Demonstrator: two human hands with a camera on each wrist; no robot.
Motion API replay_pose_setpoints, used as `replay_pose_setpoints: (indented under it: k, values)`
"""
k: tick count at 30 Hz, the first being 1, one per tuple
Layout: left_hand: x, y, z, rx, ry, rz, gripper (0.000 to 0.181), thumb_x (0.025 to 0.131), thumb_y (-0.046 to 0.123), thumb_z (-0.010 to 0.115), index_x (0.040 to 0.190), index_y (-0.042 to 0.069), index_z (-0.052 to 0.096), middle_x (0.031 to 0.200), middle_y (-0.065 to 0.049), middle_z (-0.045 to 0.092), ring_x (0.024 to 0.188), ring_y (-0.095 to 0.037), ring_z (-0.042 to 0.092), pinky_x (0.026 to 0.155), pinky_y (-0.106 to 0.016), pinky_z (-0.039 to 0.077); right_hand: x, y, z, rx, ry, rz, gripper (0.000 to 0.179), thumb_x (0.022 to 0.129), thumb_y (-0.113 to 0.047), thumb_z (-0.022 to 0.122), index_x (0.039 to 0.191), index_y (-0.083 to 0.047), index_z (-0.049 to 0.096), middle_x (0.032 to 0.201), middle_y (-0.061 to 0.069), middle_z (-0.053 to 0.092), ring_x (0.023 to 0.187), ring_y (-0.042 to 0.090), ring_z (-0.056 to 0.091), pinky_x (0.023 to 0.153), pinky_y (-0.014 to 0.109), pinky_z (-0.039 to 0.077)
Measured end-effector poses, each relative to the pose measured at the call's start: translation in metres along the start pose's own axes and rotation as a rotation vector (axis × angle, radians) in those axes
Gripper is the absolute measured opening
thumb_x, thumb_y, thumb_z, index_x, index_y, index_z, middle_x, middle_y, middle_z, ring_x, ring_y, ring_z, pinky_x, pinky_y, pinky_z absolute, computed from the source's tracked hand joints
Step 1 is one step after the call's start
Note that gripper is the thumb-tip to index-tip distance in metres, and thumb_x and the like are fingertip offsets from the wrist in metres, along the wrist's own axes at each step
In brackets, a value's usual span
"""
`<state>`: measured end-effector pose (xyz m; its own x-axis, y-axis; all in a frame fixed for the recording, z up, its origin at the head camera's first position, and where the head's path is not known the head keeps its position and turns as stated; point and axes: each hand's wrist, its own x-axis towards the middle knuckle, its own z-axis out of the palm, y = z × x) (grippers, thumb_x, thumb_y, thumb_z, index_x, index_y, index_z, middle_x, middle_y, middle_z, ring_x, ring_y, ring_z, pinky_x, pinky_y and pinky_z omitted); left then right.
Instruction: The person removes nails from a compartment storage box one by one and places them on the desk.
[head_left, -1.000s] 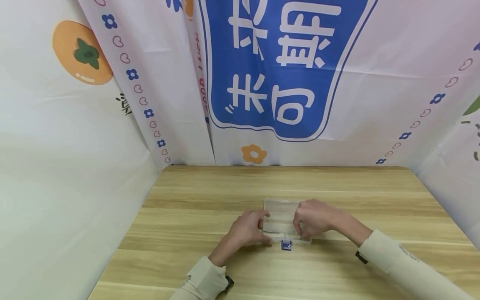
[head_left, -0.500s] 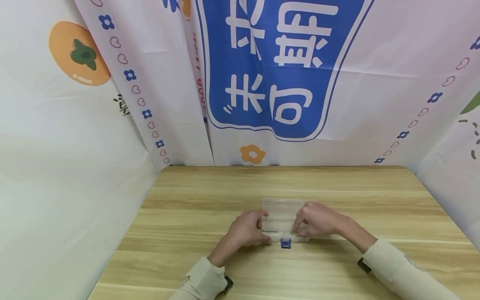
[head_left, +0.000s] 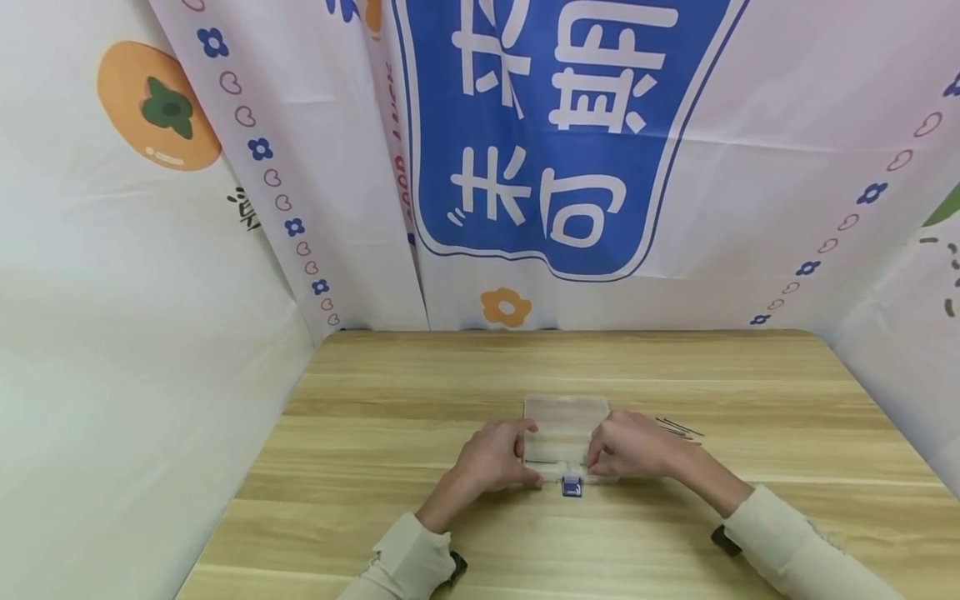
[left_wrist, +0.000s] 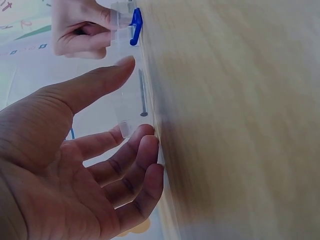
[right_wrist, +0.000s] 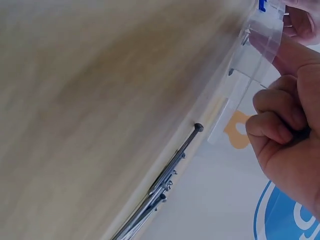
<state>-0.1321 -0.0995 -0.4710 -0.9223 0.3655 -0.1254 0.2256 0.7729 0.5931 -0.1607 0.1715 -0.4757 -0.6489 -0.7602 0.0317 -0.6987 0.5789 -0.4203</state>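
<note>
A clear plastic box [head_left: 546,472] with a blue latch [head_left: 572,487] lies on the table, its transparent lid [head_left: 564,425] swung back. My left hand [head_left: 491,457] holds the box's left end, thumb at the front and fingers round the side. Inside that end lies a nail [left_wrist: 143,92]. My right hand [head_left: 633,444] is at the box's right part with thumb and index finger together. They pinch what looks like a small nail [right_wrist: 245,38], mostly hidden by the fingertips. The other right fingers are curled into the palm.
Several loose nails [head_left: 678,429] lie on the wooden table [head_left: 420,375] to the right of the box, just behind the right wrist. A printed cloth [head_left: 360,283] hangs behind the table, and white cloth walls stand at both sides.
My right hand's thumb and index finger, apart half a second ago, have come together at the box. More of the loose nails now shows behind the right wrist. The left hand stays put.
</note>
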Motion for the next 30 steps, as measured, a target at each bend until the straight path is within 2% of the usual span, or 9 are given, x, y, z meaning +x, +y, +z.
replay_pose_setpoints:
  k: [7, 11, 14, 22, 28, 30]
  values:
    - [0.001, 0.000, 0.000, 0.010, 0.009, 0.000, 0.074, 0.074, 0.029, 0.100, 0.138, 0.010, 0.069, 0.079, 0.008, 0.059, 0.063, -0.007, 0.049, 0.055, -0.023, 0.038, -0.002, -0.002, 0.001, -0.037, 0.034, 0.006, 0.011, 0.091, -0.013, 0.085, 0.096, -0.022, 0.088, 0.096, -0.007, 0.084, 0.083, 0.001, 0.075, 0.073, 0.021, 0.059]
    - [0.002, 0.000, -0.001, 0.012, 0.006, -0.007, 0.074, 0.073, 0.028, 0.101, 0.138, 0.011, 0.069, 0.078, 0.008, 0.058, 0.063, -0.008, 0.049, 0.055, -0.024, 0.038, 0.001, -0.006, 0.001, -0.037, 0.015, 0.024, 0.009, 0.092, -0.015, 0.084, 0.092, -0.023, 0.088, 0.093, -0.008, 0.083, 0.066, -0.004, 0.061, 0.062, 0.018, 0.051]
    - [0.001, 0.000, 0.000, 0.006, 0.001, -0.007, 0.074, 0.073, 0.027, 0.101, 0.138, 0.010, 0.069, 0.078, 0.007, 0.058, 0.063, -0.008, 0.049, 0.054, -0.024, 0.037, 0.003, -0.008, 0.002, -0.043, -0.003, 0.014, 0.010, 0.093, -0.016, 0.083, 0.088, -0.023, 0.087, 0.086, -0.012, 0.081, 0.059, -0.007, 0.043, 0.056, 0.017, 0.041]
    - [0.003, -0.002, 0.003, 0.005, -0.011, -0.013, 0.074, 0.073, 0.027, 0.101, 0.138, 0.010, 0.069, 0.075, 0.008, 0.058, 0.061, -0.008, 0.049, 0.053, -0.024, 0.038, 0.004, -0.008, 0.005, -0.094, -0.040, -0.002, 0.008, 0.093, -0.018, 0.083, 0.087, -0.022, 0.085, 0.086, -0.011, 0.080, 0.060, -0.007, 0.048, 0.058, 0.018, 0.044]
    - [0.003, -0.001, 0.002, 0.018, -0.008, -0.022, 0.074, 0.073, 0.028, 0.101, 0.138, 0.011, 0.069, 0.075, 0.007, 0.060, 0.061, -0.008, 0.050, 0.053, -0.025, 0.038, 0.003, -0.011, 0.005, -0.170, -0.006, -0.018, 0.004, 0.093, -0.018, 0.084, 0.089, -0.020, 0.086, 0.091, -0.006, 0.083, 0.066, -0.006, 0.060, 0.060, 0.015, 0.048]
    - [0.003, -0.001, 0.001, 0.019, -0.008, -0.022, 0.075, 0.074, 0.029, 0.100, 0.139, 0.012, 0.069, 0.075, 0.007, 0.060, 0.061, -0.008, 0.050, 0.053, -0.025, 0.038, 0.004, -0.013, 0.004, -0.205, -0.002, -0.020, 0.006, 0.092, -0.018, 0.084, 0.087, -0.020, 0.085, 0.088, -0.007, 0.082, 0.065, -0.006, 0.059, 0.060, 0.016, 0.048]
